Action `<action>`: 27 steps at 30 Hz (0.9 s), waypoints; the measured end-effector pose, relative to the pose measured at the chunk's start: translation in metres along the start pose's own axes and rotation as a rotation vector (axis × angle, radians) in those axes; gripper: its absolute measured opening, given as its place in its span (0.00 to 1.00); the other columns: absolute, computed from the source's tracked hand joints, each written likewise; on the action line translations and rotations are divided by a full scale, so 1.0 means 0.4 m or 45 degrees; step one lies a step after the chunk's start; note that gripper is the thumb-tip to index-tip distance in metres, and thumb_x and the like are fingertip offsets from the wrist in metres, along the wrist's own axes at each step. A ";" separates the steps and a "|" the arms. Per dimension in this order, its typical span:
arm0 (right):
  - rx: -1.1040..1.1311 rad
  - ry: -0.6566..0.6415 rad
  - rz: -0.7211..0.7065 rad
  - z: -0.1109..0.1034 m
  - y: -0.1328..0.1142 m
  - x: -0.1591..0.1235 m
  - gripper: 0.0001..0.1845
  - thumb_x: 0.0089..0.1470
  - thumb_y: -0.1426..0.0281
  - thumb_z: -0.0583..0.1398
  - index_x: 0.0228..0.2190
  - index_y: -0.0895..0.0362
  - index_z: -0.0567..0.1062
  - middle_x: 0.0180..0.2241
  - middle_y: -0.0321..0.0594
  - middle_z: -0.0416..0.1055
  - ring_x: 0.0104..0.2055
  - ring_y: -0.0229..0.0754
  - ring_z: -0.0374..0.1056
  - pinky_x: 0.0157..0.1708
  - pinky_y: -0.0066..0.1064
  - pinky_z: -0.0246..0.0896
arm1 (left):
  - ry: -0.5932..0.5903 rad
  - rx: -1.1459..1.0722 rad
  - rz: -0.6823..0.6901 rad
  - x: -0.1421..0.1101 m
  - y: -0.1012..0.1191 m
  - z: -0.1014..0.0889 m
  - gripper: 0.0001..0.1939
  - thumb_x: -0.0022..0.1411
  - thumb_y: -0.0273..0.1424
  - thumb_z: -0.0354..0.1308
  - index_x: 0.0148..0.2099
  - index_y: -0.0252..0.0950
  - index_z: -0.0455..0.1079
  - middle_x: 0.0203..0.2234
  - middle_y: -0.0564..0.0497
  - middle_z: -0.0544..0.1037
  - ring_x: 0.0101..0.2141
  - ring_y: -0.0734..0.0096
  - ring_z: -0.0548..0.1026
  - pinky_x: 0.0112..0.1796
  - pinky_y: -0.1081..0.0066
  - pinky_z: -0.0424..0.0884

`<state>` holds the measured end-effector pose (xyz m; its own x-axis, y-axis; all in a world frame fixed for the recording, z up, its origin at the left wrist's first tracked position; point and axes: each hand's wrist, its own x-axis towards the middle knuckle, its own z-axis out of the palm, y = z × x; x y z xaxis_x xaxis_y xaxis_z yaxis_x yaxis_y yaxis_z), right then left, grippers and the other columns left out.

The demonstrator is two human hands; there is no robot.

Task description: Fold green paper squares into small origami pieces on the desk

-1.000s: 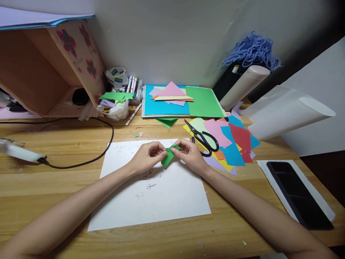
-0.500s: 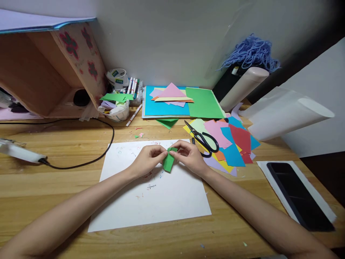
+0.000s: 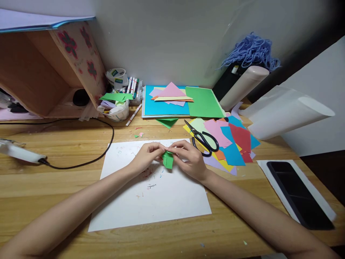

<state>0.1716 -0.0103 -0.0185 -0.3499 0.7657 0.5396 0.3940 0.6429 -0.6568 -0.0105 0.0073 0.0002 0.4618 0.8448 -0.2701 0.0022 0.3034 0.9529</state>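
Both my hands pinch a small folded piece of green paper (image 3: 168,160) just above a white sheet (image 3: 151,194) on the wooden desk. My left hand (image 3: 147,158) grips its left side with thumb and fingertips closed. My right hand (image 3: 188,158) holds the top and right side, fingers curled over it. The top part of the green paper is hidden under my fingers.
Black scissors (image 3: 203,138) lie on a spread of coloured paper pieces (image 3: 231,144) right of my hands. A stack of coloured sheets (image 3: 172,100), a cup of scraps (image 3: 115,108), markers and tape sit at the back. A black cable (image 3: 102,147) curves left; a phone (image 3: 296,190) lies right.
The green paper has been folded smaller and turned more upright; my fingertips have come closer together over it, and my right hand has shifted slightly left.
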 end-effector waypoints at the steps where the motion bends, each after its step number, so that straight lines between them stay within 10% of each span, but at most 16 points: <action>1: -0.017 -0.010 -0.009 0.000 0.001 0.000 0.20 0.53 0.78 0.54 0.45 0.48 0.72 0.38 0.42 0.68 0.39 0.41 0.66 0.37 0.34 0.66 | -0.001 -0.053 -0.016 0.000 0.002 -0.001 0.11 0.54 0.36 0.57 0.29 0.32 0.69 0.23 0.53 0.69 0.26 0.76 0.69 0.31 0.74 0.69; 15: -0.013 -0.094 0.071 -0.003 0.003 0.006 0.24 0.52 0.80 0.51 0.46 0.47 0.71 0.42 0.41 0.65 0.42 0.42 0.64 0.39 0.36 0.64 | 0.028 -0.073 -0.011 0.006 0.000 -0.002 0.15 0.50 0.39 0.62 0.32 0.31 0.70 0.25 0.51 0.75 0.27 0.74 0.73 0.32 0.72 0.71; 27: 0.360 -0.054 0.649 0.000 0.015 0.021 0.13 0.48 0.60 0.62 0.25 0.57 0.72 0.25 0.37 0.69 0.27 0.37 0.65 0.27 0.29 0.61 | 0.137 0.007 0.003 0.008 -0.017 0.011 0.14 0.49 0.38 0.63 0.30 0.30 0.70 0.23 0.52 0.74 0.25 0.75 0.72 0.30 0.73 0.71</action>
<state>0.1711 0.0000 -0.0179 -0.2117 0.9721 0.1012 0.2815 0.1598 -0.9462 -0.0050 0.0061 -0.0066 0.3639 0.8881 -0.2807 0.0065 0.2989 0.9543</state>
